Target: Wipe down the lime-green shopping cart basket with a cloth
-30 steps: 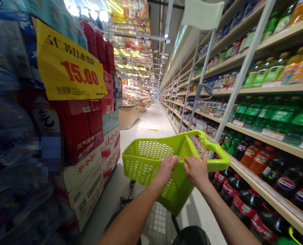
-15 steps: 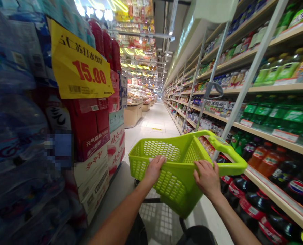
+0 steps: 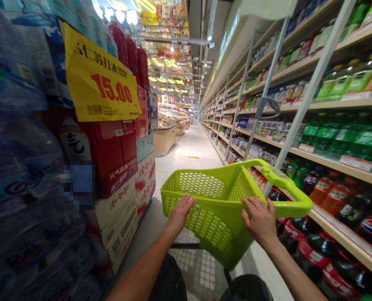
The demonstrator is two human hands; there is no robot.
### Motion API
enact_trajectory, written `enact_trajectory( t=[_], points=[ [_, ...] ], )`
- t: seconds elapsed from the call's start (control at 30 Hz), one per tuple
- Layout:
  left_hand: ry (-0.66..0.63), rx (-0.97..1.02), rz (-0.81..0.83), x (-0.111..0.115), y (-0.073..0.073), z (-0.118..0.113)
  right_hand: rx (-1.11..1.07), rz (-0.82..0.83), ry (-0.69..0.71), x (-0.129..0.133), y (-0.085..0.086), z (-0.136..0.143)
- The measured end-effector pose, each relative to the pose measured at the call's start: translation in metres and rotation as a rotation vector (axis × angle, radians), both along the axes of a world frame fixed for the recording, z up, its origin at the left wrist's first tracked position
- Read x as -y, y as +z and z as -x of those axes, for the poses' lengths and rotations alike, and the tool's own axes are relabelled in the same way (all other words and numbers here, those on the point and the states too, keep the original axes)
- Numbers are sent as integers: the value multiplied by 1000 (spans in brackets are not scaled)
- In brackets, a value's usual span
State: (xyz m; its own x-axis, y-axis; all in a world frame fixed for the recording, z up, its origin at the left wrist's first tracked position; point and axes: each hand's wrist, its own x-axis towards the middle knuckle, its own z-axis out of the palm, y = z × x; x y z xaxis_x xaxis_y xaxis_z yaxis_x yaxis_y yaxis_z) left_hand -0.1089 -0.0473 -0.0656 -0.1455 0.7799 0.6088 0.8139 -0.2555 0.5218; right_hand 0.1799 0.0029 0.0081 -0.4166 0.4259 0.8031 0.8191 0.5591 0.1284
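Supermarket aisle [image 3: 193, 140] | pale floor [image 3: 179, 158] (drink shelves [image 3: 330, 105] rightward) | left hand [image 3: 180, 212], right hand [image 3: 261, 217] grasp green cart [image 3: 232, 217] by rim

Lime-green shopping cart [image 3: 229, 219] (perforated sides), upright, crosswise in the aisle [image 3: 190, 146], handle [image 3: 294, 190] rightward.

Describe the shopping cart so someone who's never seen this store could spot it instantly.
Find the aisle between stacked drink packs on the left and drink shelves on the right. In the foreground, the left hand and right hand are on the near rim of the shopping cart. Its perforated lime-green basket with a looped handle sets it apart from the boxes and bottles.
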Motion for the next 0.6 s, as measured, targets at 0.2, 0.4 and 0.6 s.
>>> enact_trajectory(
  t=[0.2,0.4,0.6],
  points=[
    [354,163,10,5,-10,33,-8,29,23,0,1,-1],
    [108,53,144,19,-41,-1,-5,42,17,3,5,-1],
    [107,-91,-131,-1,4,5,-12,56,4,3,7,-2]
  ],
)
